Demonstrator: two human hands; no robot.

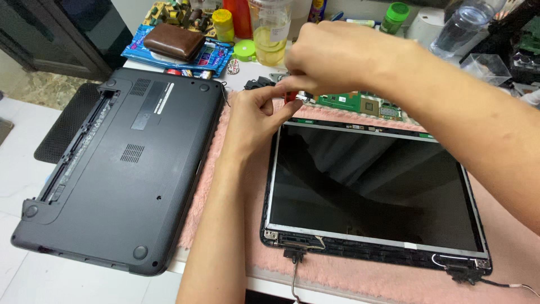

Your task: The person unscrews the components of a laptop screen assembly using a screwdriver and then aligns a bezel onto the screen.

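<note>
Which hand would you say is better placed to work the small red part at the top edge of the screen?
Probably the left hand: its fingertips already pinch the red part at the top edge of the screen. The right hand sits directly above it, seemingly gripping something small there, though what it holds is hidden.

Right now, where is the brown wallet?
In the head view, the brown wallet lies upper left on a blue packet, behind the overturned laptop base.
</note>
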